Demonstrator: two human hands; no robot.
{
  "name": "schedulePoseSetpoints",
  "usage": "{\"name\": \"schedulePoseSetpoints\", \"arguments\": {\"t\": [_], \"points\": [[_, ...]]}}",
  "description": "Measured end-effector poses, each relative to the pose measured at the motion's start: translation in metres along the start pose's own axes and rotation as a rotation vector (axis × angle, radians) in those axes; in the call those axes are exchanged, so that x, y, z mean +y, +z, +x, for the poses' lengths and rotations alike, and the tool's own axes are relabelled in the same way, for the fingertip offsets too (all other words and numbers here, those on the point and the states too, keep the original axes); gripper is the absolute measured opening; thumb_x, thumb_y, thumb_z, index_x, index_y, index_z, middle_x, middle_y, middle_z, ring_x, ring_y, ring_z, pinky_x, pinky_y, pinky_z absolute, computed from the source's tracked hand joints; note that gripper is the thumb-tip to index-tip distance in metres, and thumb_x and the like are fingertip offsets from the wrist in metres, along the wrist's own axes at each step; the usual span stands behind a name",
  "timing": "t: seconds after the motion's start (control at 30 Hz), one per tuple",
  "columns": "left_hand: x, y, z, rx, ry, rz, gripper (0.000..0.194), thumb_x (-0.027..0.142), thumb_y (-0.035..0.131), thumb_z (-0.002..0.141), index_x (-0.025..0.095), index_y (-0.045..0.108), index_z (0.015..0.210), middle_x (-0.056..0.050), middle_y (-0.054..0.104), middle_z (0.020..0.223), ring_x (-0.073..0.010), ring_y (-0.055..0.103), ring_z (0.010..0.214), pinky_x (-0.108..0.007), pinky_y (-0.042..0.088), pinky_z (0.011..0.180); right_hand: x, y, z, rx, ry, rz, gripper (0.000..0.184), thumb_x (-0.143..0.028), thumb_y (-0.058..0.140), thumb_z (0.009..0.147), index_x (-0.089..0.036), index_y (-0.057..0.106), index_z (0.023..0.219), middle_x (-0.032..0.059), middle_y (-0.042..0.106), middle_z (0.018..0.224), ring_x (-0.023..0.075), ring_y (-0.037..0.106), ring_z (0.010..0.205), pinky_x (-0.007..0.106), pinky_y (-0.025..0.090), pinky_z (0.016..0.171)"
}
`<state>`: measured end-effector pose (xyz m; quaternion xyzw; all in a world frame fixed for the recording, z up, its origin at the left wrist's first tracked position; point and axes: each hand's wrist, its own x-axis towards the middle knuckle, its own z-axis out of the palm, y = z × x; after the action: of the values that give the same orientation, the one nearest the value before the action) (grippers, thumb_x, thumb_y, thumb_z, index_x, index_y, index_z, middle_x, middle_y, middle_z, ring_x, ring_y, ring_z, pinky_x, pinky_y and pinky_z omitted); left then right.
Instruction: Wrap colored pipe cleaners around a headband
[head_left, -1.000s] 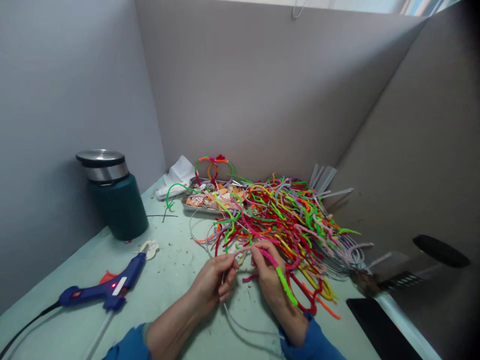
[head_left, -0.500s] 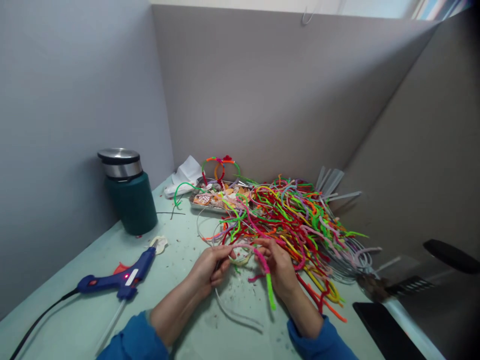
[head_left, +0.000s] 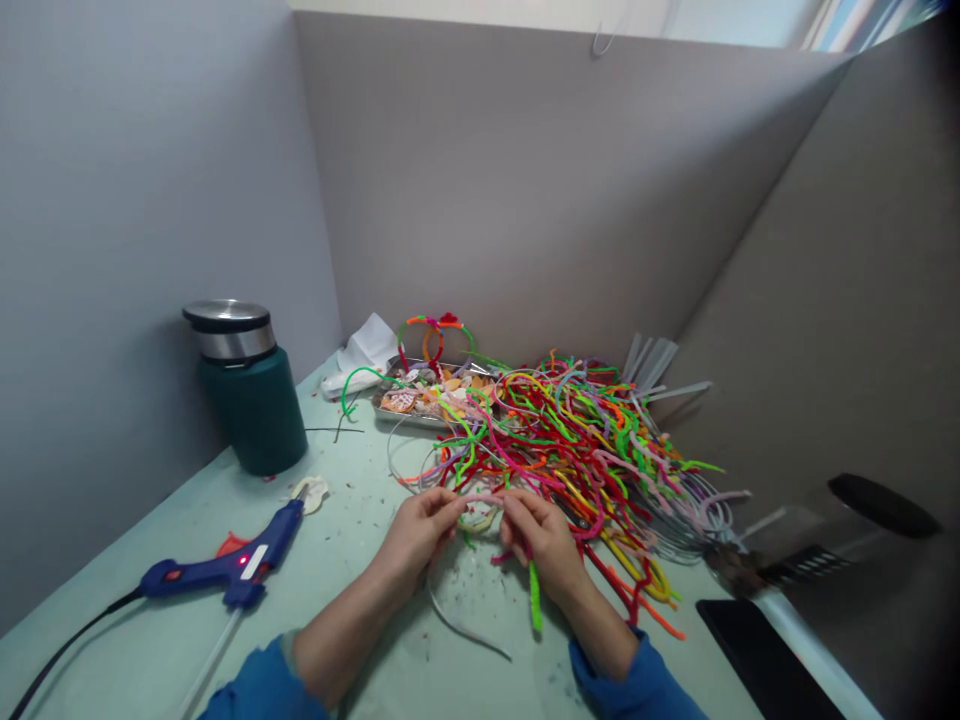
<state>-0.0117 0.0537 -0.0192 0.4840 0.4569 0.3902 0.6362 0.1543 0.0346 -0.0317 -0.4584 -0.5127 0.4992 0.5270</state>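
Observation:
Between my two hands a pink pipe cleaner (head_left: pixel 480 498) arches in a shallow curve. My left hand (head_left: pixel 424 535) pinches its left end between thumb and fingertips. My right hand (head_left: pixel 541 538) grips it farther along, covering part of it. A bright green length (head_left: pixel 535 598) hangs down below the right hand and appears joined to the pink. A grey wire (head_left: pixel 469 632) trails from under the left hand toward me over the table. Just beyond the fingers, a pale coil (head_left: pixel 478 518) lies on the table, partly hidden.
A large tangle of coloured pipe cleaners (head_left: pixel 570 430) spreads behind my right hand. A metal tray (head_left: pixel 420 420) of small decorations sits at the back. A blue glue gun (head_left: pixel 225 572) with a lit red light and a green flask (head_left: pixel 259 410) stand left. A black phone-like slab (head_left: pixel 757 650) lies right.
My right hand has moved left along the pipe cleaner, closer to my left hand, and now covers its darker pink part. The view has shifted slightly.

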Motion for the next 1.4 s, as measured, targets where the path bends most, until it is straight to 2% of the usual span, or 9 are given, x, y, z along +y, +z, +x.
{"name": "schedulePoseSetpoints", "arguments": {"t": [0.13, 0.3, 0.53, 0.63, 0.83, 0.97, 1.07, 1.27, 1.4], "points": [[0.0, 0.0, -0.002, -0.091, -0.092, -0.087, 0.03, 0.043, 0.063, 0.069, 0.017, 0.047, 0.067, 0.008, 0.043, 0.045, -0.0013, 0.02, 0.027, -0.018, 0.011, 0.028, 0.004, -0.009, 0.004, 0.135, -0.091, -0.079, 0.041, -0.049, 0.049, 0.083, -0.013, 0.068, 0.087, 0.0011, 0.059, 0.059, 0.0097, 0.044, 0.042, 0.021, 0.034, 0.038], [-0.003, 0.002, -0.004, -0.135, -0.139, -0.081, 0.026, 0.039, 0.06, 0.07, 0.018, 0.045, 0.068, 0.008, 0.043, 0.043, -0.002, 0.02, 0.026, -0.018, 0.01, 0.027, -0.003, -0.016, 0.02, 0.208, -0.183, -0.275, 0.032, -0.043, 0.051, 0.082, -0.015, 0.067, 0.083, -0.0004, 0.06, 0.06, 0.0099, 0.043, 0.041, 0.022, 0.032, 0.04], [-0.01, 0.002, -0.002, -0.128, -0.105, -0.026, 0.031, 0.046, 0.061, 0.067, 0.018, 0.048, 0.068, 0.008, 0.044, 0.043, -0.0022, 0.022, 0.026, -0.018, 0.012, 0.028, -0.022, 0.022, 0.07, 0.069, -0.357, -0.867, 0.023, -0.023, 0.054, 0.078, -0.021, 0.067, 0.097, 0.0027, 0.07, 0.077, 0.0174, 0.061, 0.066, 0.025, 0.043, 0.061], [-0.012, 0.003, -0.001, -0.121, -0.101, -0.028, 0.033, 0.047, 0.063, 0.065, 0.018, 0.048, 0.068, 0.008, 0.044, 0.042, -0.0026, 0.023, 0.026, -0.018, 0.012, 0.029, -0.028, 0.036, 0.088, 0.092, -0.414, -1.088, 0.015, -0.02, 0.059, 0.074, -0.021, 0.069, 0.085, 0.0053, 0.07, 0.075, 0.0191, 0.061, 0.069, 0.025, 0.04, 0.062], [-0.01, 0.003, -0.001, -0.097, -0.116, -0.015, 0.031, 0.046, 0.064, 0.066, 0.017, 0.051, 0.069, 0.008, 0.043, 0.04, -0.0029, 0.023, 0.025, -0.019, 0.01, 0.03, -0.069, 0.035, 0.116, 0.187, -0.532, -0.941, 0.021, -0.028, 0.045, 0.085, -0.019, 0.064, 0.085, 0.004, 0.068, 0.08, 0.0164, 0.06, 0.073, 0.025, 0.042, 0.066], [-0.01, 0.003, -0.003, -0.098, -0.109, -0.011, 0.033, 0.046, 0.065, 0.065, 0.016, 0.053, 0.071, 0.008, 0.044, 0.041, -0.0024, 0.023, 0.026, -0.019, 0.011, 0.03, -0.107, 0.024, 0.124, 0.312, -0.574, -0.25, 0.023, -0.039, 0.053, 0.08, -0.017, 0.058, 0.084, -0.0023, 0.058, 0.063, 0.0091, 0.045, 0.044, 0.021, 0.035, 0.044], [-0.009, 0.002, -0.003, -0.124, -0.115, -0.049, 0.032, 0.045, 0.064, 0.066, 0.015, 0.053, 0.071, 0.008, 0.044, 0.043, -0.0021, 0.023, 0.027, -0.019, 0.011, 0.031, -0.118, 0.017, 0.116, 0.286, -0.586, -0.045, 0.022, -0.038, 0.058, 0.077, -0.018, 0.057, 0.086, -0.0033, 0.056, 0.063, 0.0065, 0.043, 0.043, 0.019, 0.034, 0.042], [-0.004, -0.004, -0.003, -0.208, -0.198, -0.22, 0.026, 0.037, 0.062, 0.069, 0.016, 0.047, 0.07, 0.008, 0.045, 0.051, -0.0001, 0.021, 0.03, -0.018, 0.008, 0.034, -0.086, 0.004, 0.065, 0.078, -0.446, -0.307, 0.018, -0.035, 0.058, 0.079, -0.019, 0.061, 0.084, -0.0016, 0.061, 0.061, 0.0088, 0.045, 0.041, 0.021, 0.036, 0.04], [-0.004, -0.006, -0.001, -0.229, -0.225, -0.274, 0.022, 0.032, 0.061, 0.069, 0.017, 0.046, 0.073, 0.008, 0.046, 0.053, 0.0002, 0.02, 0.03, -0.018, 0.007, 0.034, -0.057, -0.01, 0.035, -0.07, -0.437, -0.532, 0.016, -0.03, 0.056, 0.081, -0.019, 0.067, 0.086, 0.0008, 0.065, 0.067, 0.0135, 0.057, 0.054, 0.025, 0.046, 0.054]]}}
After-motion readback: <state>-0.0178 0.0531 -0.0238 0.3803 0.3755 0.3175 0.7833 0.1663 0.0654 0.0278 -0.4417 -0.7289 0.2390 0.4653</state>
